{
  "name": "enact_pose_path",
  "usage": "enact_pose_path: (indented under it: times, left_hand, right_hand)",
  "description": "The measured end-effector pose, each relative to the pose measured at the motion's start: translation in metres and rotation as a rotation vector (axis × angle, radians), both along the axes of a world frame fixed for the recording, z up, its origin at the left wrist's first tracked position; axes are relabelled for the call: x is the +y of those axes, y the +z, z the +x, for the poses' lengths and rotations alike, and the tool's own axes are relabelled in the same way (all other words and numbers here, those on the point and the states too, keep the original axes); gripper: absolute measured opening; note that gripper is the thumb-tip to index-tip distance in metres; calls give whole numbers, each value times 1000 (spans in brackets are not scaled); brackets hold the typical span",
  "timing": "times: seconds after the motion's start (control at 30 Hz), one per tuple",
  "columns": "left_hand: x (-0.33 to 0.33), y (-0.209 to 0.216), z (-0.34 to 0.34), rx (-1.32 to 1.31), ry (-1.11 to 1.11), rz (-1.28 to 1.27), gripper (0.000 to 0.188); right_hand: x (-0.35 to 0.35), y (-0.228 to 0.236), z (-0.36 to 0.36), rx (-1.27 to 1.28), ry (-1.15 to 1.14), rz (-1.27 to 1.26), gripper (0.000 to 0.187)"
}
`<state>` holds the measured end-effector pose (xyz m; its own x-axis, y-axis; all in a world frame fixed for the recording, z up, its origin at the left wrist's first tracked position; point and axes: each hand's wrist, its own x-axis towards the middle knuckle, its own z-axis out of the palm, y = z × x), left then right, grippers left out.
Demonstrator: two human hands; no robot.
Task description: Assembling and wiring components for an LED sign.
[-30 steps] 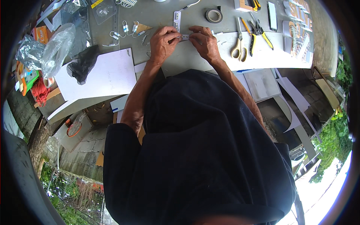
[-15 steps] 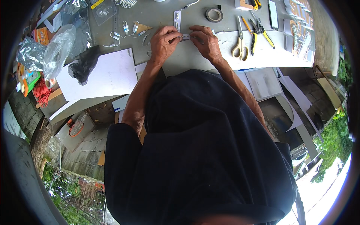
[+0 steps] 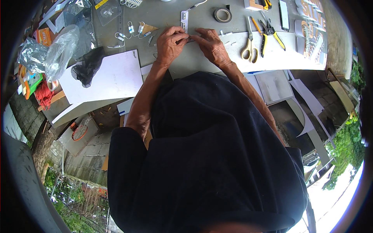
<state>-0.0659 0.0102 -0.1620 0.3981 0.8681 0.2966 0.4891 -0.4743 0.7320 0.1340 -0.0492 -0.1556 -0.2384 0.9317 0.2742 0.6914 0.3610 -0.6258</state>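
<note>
My left hand (image 3: 170, 46) is closed in a pinch on a small pale light module (image 3: 189, 39), most of which the fingers cover. From the other side, the fingertips of my right hand (image 3: 212, 49) meet it, bent and pressed together at the module's right end. Just beyond the fingers, a white strip (image 3: 184, 19) with small lights lies on the grey table, a thin wire leading off its far end. To the left of my left hand lie several linked light modules (image 3: 131, 29) on white wires, beside a brown triangular scrap (image 3: 148, 28).
Black tape (image 3: 222, 15) lies beyond my right hand. Scissors (image 3: 249, 49), yellow-black wire strippers (image 3: 268, 35) and a phone (image 3: 284, 16) are at the right, near a white sheet (image 3: 287, 58). Plastic bags (image 3: 62, 50), a white board (image 3: 112, 77) and red cord (image 3: 43, 95) crowd the left.
My right hand's fingertips have moved left and slightly down over the module, which is now mostly covered. My left hand stays almost where it was.
</note>
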Motion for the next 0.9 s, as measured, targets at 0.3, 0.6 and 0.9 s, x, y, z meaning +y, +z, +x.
enact_pose_path:
  times: [0.3, 0.6, 0.9]
  left_hand:
    - [1, 2, 0, 10, -23, 15, 19]
    - [0, -1, -1, -2, -17, -28, 19]
    - [1, 1, -1, 3, -11, 3, 23]
  right_hand:
    - [-2, -1, -2, -226, 39, 75, 49]
    - [-3, 2, -2, -317, 110, 153, 49]
    - [-2, 1, 0, -367, 176, 165, 49]
